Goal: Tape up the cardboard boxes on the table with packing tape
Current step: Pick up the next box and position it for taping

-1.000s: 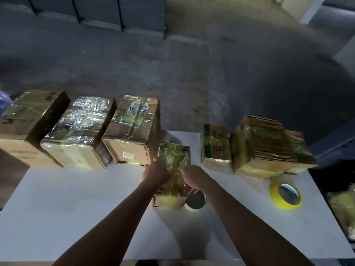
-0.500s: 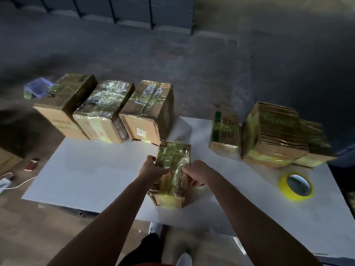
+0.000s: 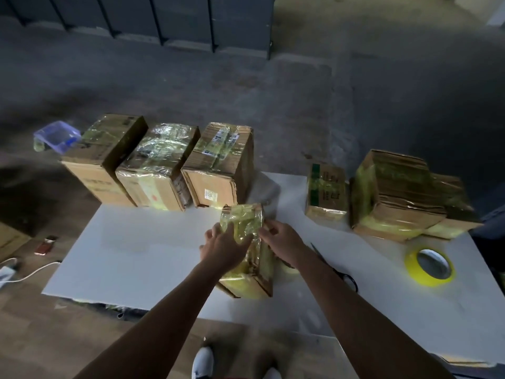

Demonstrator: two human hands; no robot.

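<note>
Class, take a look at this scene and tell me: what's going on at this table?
A person holds a small box, wrapped in yellowish tape, on the white table: the left hand grips its left side, the right hand its right. A yellow tape roll and scissors lie to the right. More taped boxes line the far edge.

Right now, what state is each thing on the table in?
small box: taped, held by both hands.
left hand: grips small box.
right hand: grips small box.
tape roll: flat, untouched.
scissors: lying beside right arm, untouched.
left row of boxes: taped, closed.
green-striped box: taped, closed.
right boxes: taped, closed.
</note>
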